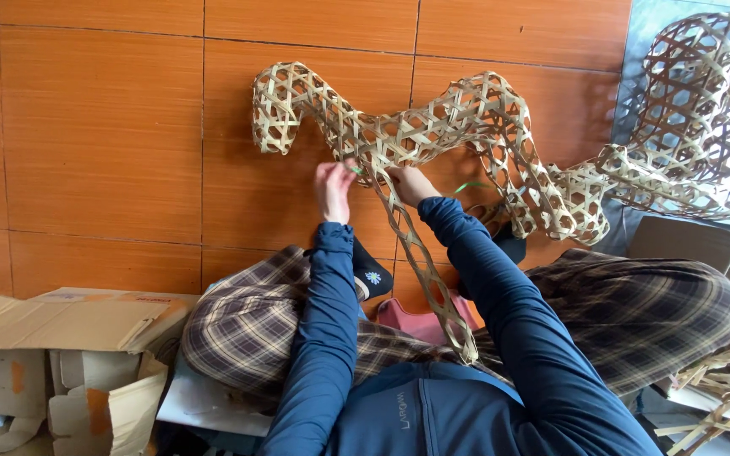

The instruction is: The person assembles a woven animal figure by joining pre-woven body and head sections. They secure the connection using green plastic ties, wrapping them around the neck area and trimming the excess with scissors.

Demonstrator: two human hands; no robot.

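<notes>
Weave of pale bamboo strips lies on the orange tiled floor in front of my crossed legs, a long open lattice that snakes left to right. My left hand has its fingers pinched shut on a strip at the weave's lower edge, beside a small green tie. My right hand is just beside it, fingers curled around the same edge, though I cannot tell how tightly. A narrow woven tail runs from there down to my lap. Flattened cardboard lies at my left, a second bamboo lattice far right.
</notes>
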